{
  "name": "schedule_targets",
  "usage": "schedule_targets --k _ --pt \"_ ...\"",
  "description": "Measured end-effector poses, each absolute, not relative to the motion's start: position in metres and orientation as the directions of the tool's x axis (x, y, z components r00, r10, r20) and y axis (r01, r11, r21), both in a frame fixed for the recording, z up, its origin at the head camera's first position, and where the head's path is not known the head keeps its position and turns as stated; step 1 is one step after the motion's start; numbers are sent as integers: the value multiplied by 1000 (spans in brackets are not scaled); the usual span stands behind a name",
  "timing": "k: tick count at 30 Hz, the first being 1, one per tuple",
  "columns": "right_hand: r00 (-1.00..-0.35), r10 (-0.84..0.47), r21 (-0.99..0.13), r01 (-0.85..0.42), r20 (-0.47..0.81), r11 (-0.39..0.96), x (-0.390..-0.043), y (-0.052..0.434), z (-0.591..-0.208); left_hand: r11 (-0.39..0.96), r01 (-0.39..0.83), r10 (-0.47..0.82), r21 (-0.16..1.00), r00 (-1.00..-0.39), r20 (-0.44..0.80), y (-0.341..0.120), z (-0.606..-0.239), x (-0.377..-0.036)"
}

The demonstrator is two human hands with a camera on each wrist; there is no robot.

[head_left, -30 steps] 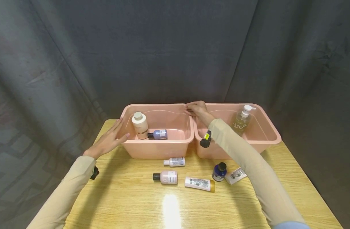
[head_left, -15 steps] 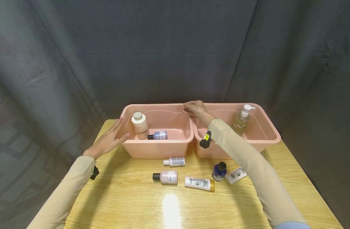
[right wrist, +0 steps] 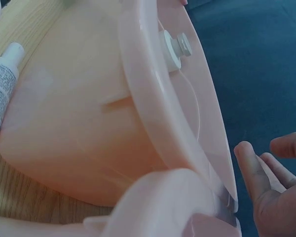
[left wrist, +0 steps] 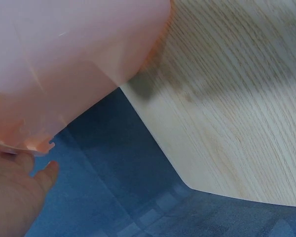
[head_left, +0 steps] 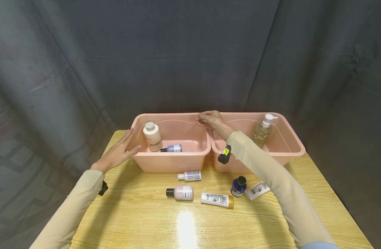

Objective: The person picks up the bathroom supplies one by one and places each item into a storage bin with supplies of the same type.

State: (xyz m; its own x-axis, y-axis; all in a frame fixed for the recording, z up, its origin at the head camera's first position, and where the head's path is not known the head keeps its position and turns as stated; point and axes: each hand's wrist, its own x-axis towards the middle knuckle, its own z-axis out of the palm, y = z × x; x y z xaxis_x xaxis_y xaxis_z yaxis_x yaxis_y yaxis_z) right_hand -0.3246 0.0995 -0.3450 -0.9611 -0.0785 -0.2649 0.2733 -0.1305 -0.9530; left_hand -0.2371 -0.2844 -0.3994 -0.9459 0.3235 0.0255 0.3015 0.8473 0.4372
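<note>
"MURRA" lettering shows on cream bottle (head_left: 152,136) inside left bin (head_left: 172,162).

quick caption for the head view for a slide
Both hands, left hand and right hand, on the left pink tub; small bottles lie in front.

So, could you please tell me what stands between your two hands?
In the head view, the left pink tub, holding a cream bottle and a small purple bottle, sits between the left hand and right hand.

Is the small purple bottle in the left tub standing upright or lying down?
Lying down. The purple bottle rests on its side on the floor of the left tub, dark cap toward the upright cream bottle beside it.
</note>
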Motion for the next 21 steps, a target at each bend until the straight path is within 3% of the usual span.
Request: schedule_targets --k 21 --pt "-966 -134 -968 235 -222 -89 -317 104 -339 850 298 323 434 -946 18 -284 -398 -237"
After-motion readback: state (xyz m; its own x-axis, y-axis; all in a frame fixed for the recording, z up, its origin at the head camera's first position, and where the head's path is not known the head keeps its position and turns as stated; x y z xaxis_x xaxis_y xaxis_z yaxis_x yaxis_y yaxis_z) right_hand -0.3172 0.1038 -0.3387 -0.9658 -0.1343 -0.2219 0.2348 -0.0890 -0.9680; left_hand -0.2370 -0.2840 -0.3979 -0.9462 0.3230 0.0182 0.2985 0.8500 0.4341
